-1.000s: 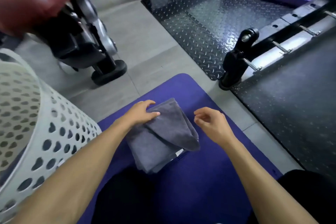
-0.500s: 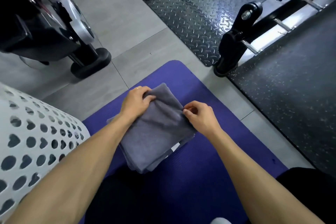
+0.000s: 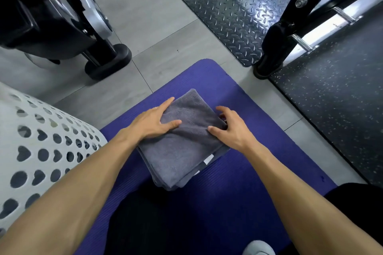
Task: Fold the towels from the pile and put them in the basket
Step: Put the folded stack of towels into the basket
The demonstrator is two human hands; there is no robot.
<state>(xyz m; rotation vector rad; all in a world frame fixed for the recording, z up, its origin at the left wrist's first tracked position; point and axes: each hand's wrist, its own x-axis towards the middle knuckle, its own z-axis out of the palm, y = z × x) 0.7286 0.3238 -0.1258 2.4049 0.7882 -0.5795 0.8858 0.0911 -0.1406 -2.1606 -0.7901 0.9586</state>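
Your left hand (image 3: 154, 123) lay flat on the folded grey towel (image 3: 182, 145), fingers straight along its left edge and thumb stretched across the top, pressing rather than gripping. Your right hand (image 3: 232, 130) sat at the towel's right edge with the thumb on the cloth and the fingers bent over the side; whether they pinched the edge could not be told. The towel rested in several layers on the purple exercise mat (image 3: 207, 203), a white label (image 3: 208, 159) peeking from its near right side.

The white basket (image 3: 41, 151), its wall pierced with heart and round holes, stood just beside the mat on your left, apart from the towel. Nothing lay between the towel and the basket but your left forearm. Beyond it, a black and silver exercise machine (image 3: 51, 12) rested on a rounded black foot (image 3: 108, 62). To the right, a black upright post (image 3: 284, 33) of a rack stood at the edge of a black diamond-plate panel (image 3: 228, 6), with speckled black rubber flooring (image 3: 331, 109) alongside. Grey floor tiles (image 3: 155, 37) showed around the mat.
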